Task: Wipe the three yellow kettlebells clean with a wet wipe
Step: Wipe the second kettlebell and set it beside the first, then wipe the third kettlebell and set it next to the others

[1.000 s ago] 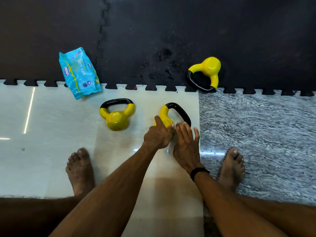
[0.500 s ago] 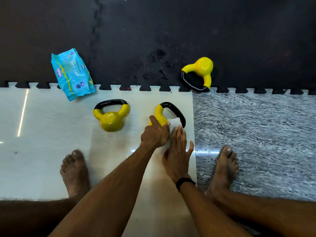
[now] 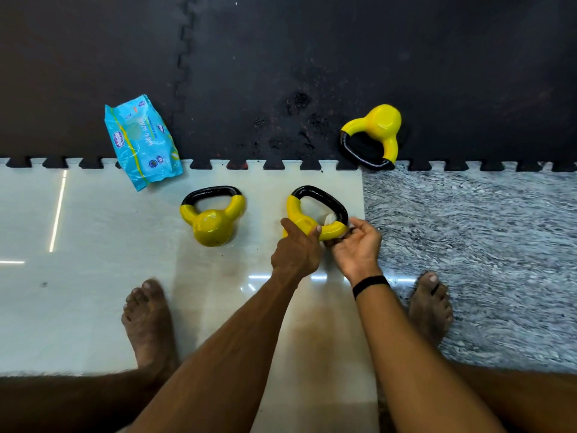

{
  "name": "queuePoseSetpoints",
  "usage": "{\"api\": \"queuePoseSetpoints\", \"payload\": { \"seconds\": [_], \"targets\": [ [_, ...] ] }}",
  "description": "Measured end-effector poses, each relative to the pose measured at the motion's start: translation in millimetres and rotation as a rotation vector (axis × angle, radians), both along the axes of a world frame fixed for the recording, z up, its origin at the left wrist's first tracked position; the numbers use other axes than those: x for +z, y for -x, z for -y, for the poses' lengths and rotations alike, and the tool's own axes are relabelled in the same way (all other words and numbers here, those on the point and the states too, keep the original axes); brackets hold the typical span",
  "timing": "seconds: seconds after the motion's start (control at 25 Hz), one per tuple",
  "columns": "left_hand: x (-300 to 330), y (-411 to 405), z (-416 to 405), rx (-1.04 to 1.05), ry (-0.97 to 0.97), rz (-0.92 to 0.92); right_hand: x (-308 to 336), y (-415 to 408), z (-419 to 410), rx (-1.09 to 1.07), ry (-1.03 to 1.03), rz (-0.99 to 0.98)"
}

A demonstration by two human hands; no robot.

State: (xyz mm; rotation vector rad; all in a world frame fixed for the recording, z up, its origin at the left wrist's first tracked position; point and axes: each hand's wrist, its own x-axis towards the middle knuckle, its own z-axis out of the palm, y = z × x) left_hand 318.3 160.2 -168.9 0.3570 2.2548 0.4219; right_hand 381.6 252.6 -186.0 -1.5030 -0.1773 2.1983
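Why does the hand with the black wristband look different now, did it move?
Yes. The right hand was lying flat beside the middle kettlebell; now it is turned palm-up, gripping the wet wipe round the handle, nearer the grey floor.

The three kettlebells, middle one [image 3: 307, 220], left one [image 3: 211, 225] and far one [image 3: 383, 123], all have that glossy yellow coating that looks like smooth vinyl or plastic, with shiny black handles. The wipes pack [image 3: 142, 142] is crinkly, shiny blue plastic film, and the wipe [image 3: 330, 219] itself looks like soft white cloth. Floor-wise, there's a polished pale tile [image 3: 93, 245] throwing reflections, a grey speckled stone slab [image 3: 484, 245], and a matt black foam mat [image 3: 312, 57] with a scuffed, gritty patch.
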Motion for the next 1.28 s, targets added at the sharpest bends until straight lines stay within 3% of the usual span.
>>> {"api": "queuePoseSetpoints", "payload": {
  "seconds": [0.16,0.28,0.4,0.6,0.84,0.92,1.0,1.12,1.28],
  "targets": [
    [2,1,-2,-0.010,0.026,-0.024,4,8,9,0.052,-0.047,0.352],
    [1,-2,-1,-0.072,0.061,-0.120,2,6,-4,0.138,-0.090,0.423],
    [3,-7,-5,-0.071,0.090,-0.181,5,2,-22,0.252,-0.260,0.619],
    [10,13,-6,-0.037,0.119,-0.238,31,9,-60,0.349,-0.495,0.629],
    [6,71,14,-0.112,0.214,-0.408,33,35,-116,1.070,-1.070,0.937],
    [7,84,19,-0.009,0.153,-0.423,26,40,-133,1.272,-1.097,0.958],
    [10,92,20,-0.035,0.158,-0.463,16,44,-139,1.432,-1.049,0.989],
    [13,94,21,-0.109,0.213,-0.463,10,46,-136,1.446,-0.964,1.062],
    [4,94,28,-0.092,0.174,-0.531,24,53,-138,1.459,-1.004,1.166]
  ]
}}
